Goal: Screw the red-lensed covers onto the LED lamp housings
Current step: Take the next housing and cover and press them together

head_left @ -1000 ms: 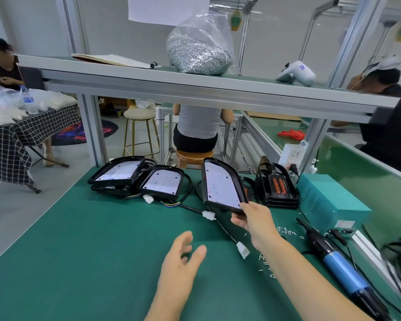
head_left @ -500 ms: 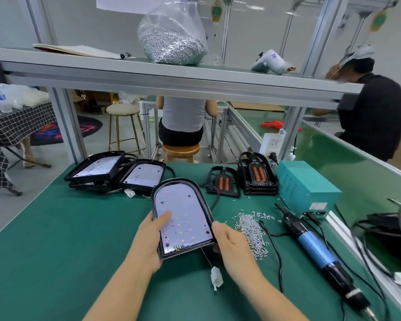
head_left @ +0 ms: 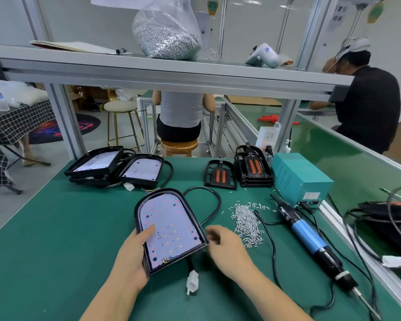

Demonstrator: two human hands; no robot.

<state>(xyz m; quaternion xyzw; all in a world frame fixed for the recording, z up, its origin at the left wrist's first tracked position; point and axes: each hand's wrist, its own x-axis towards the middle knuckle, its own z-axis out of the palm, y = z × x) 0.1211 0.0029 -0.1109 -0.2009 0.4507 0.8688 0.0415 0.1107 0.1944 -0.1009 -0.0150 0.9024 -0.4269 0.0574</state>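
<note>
- Left hand (head_left: 132,258) grasps the near left edge of the LED lamp housing (head_left: 169,225), thumb lying flat on its white LED board; the housing rests on the green bench mat (head_left: 56,239), rounded end pointing away from the person
- Right hand (head_left: 227,246) sits just beside the housing's near right corner, fingers loosely curled and blurred; whether they touch the rim I cannot tell; nothing shows in its grip
- From the housing's near end a black cable runs to a white connector (head_left: 192,280) lying on the mat between the two forearms; another black cable loop (head_left: 208,205) curves out at the housing's right side
- Loose screws (head_left: 247,221) lie heaped on the mat to the right of the housing; beyond them a blue electric screwdriver (head_left: 308,237) lies on its side, cord trailing
- Red-lensed covers: a single cover (head_left: 220,176) lies flat at the far side of the bench, and a stack of covers (head_left: 254,167) stands just to its right, beside a teal power box (head_left: 299,177)
- Two more housings (head_left: 116,166) lie overlapped at the far left of the mat
- On the shelf above stands a clear bag of screws (head_left: 167,35)
</note>
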